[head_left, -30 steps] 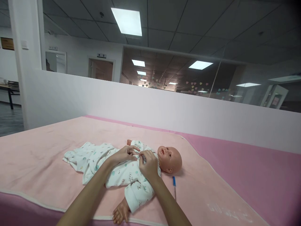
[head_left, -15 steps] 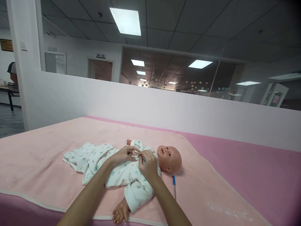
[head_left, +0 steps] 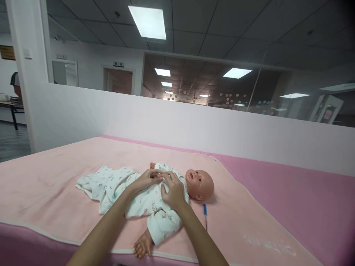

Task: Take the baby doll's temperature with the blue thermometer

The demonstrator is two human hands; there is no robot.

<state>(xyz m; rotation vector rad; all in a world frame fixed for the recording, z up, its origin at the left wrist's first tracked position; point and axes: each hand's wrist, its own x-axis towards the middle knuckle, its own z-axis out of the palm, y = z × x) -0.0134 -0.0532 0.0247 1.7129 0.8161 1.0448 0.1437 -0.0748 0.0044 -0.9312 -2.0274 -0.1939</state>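
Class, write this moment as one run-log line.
left hand, right hand: on patterned white garment | baby doll: on its back | blue-capped pen: near head

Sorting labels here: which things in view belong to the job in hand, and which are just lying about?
In the job:
- doll
- its clothes, at left hand and right hand
- blanket beneath

Lying about:
- blue pen beside the doll

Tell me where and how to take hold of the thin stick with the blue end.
Best pinched, I'd judge, across the blue end, coming from above and the right: that part looks thickest, the stick lies flat on the peach blanket, and the right forearm is close by its thin lower end on the left.
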